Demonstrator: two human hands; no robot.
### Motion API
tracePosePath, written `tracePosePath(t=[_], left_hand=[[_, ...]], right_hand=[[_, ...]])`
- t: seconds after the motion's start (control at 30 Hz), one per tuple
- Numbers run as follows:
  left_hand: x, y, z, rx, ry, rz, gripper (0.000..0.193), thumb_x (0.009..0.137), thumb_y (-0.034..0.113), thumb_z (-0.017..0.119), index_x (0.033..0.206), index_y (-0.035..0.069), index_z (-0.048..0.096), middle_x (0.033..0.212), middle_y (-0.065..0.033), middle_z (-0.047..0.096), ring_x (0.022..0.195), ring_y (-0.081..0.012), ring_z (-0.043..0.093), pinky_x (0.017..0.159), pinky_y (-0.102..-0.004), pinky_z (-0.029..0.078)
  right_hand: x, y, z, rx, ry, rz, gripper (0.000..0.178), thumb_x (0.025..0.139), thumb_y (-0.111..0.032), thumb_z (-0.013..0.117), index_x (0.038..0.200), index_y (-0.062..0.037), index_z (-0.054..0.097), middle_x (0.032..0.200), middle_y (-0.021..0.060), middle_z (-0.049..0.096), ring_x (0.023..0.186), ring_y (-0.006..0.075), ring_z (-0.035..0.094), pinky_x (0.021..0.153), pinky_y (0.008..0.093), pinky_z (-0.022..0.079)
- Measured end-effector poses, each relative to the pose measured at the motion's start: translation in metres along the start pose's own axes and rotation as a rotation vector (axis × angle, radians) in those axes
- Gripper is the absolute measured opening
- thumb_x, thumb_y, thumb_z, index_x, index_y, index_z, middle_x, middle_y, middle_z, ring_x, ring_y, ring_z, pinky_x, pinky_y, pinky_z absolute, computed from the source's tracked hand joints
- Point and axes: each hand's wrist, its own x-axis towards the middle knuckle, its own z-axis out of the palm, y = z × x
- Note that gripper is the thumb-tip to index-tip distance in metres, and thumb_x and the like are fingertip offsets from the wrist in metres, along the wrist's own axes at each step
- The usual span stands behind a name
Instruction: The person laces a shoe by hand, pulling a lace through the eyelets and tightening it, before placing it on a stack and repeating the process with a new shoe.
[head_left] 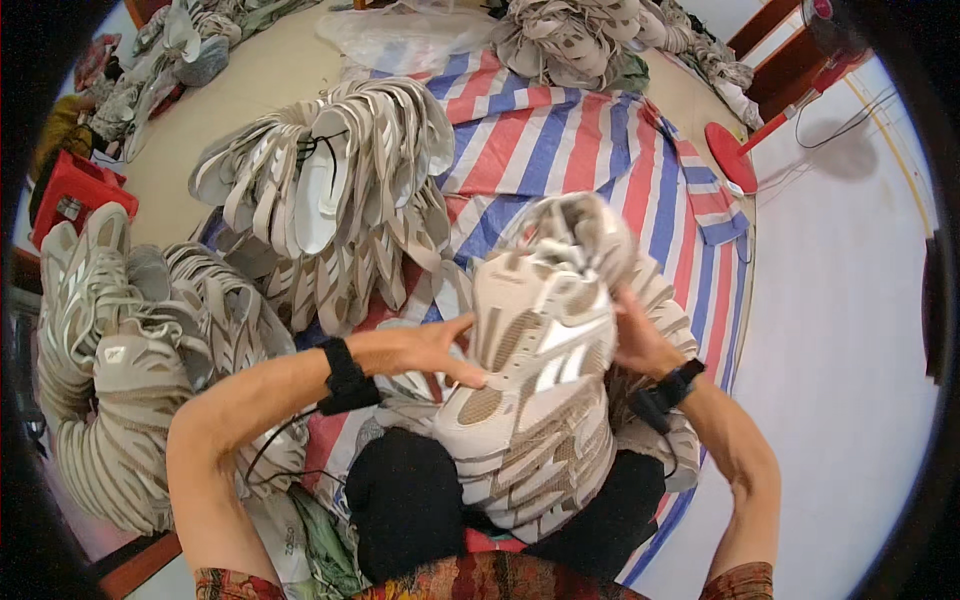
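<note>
A thick stack of beige and white shoe uppers [540, 360] stands upright between my knees, nested one inside another, its blurred top bending over. My left hand [440, 350] grips the stack's left side, thumb across the front and some fingers hidden behind. My right hand [640, 338] is closed on the right side, with its fingertips partly out of sight. Both wrists wear black straps. More uppers [660, 310] lie behind and right of the stack, partly covered by it.
A tied bundle of shoe uppers [320, 170] sits ahead on the left; other stacks [130, 400] rise at the far left. A pile [570, 40] lies at the back. Beneath is a striped plastic sheet [600, 150]. A red stool [80, 195] and a red fan stand [730, 158] flank it.
</note>
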Motion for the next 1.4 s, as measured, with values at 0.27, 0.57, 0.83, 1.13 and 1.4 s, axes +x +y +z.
tracePosePath(t=[0.27, 0.57, 0.83, 1.13, 1.4], left_hand=[[-0.010, 0.096, 0.135, 0.818, -0.017, 0.780, 0.103, 0.060, 0.042, 0.077, 0.136, 0.002, 0.019, 0.113, -0.0226, 0.044, 0.103, -0.0304, 0.046, 0.087, -0.0390, 0.038], [-0.085, 0.054, 0.278, 0.968, -0.029, 0.979, 0.087, 0.056, 0.034, 0.078, 0.132, 0.026, 0.038, 0.100, -0.0109, 0.041, 0.094, -0.0327, 0.036, 0.086, -0.0464, 0.031], [-0.165, -0.019, 0.321, 1.307, 0.527, 0.992, 0.055, 0.066, 0.029, 0.067, 0.119, 0.030, 0.051, 0.095, -0.0042, 0.039, 0.096, -0.0291, 0.034, 0.088, -0.0549, 0.030], [-0.145, -0.040, 0.301, 1.095, 0.518, 0.607, 0.062, 0.065, 0.030, 0.074, 0.118, 0.016, 0.044, 0.100, -0.0153, 0.038, 0.095, -0.0335, 0.036, 0.084, -0.0438, 0.036], [-0.100, -0.004, 0.203, 0.491, 0.792, 0.495, 0.034, 0.078, 0.029, 0.066, 0.084, 0.002, 0.046, 0.085, -0.0077, 0.050, 0.066, -0.0138, 0.046, 0.060, -0.0260, 0.041]], right_hand=[[-0.152, -0.025, -0.038, 0.076, 0.105, -0.268, 0.092, 0.073, -0.074, 0.038, 0.129, -0.0007, 0.035, 0.128, 0.0184, 0.042, 0.116, 0.0312, 0.044, 0.098, 0.0445, 0.037], [-0.300, -0.018, 0.023, -0.176, -0.142, -0.479, 0.108, 0.060, -0.081, 0.047, 0.121, 0.0090, 0.041, 0.124, 0.0267, 0.043, 0.115, 0.0340, 0.045, 0.097, 0.0443, 0.037], [-0.272, -0.036, 0.125, -0.782, -0.700, -0.629, 0.097, 0.058, -0.077, 0.055, 0.114, 0.0027, 0.054, 0.122, 0.0295, 0.044, 0.119, 0.0406, 0.039, 0.097, 0.0493, 0.031], [-0.183, 0.010, 0.095, -0.421, -0.498, -0.423, 0.061, 0.087, -0.042, 0.049, 0.131, -0.0025, 0.034, 0.122, 0.0103, 0.046, 0.111, 0.0175, 0.045, 0.096, 0.0306, 0.035], [-0.132, 0.019, 0.063, 0.084, -0.319, -0.341, 0.054, 0.082, -0.046, 0.056, 0.120, -0.0108, 0.044, 0.110, 0.0092, 0.054, 0.096, 0.0190, 0.056, 0.080, 0.0319, 0.051]])
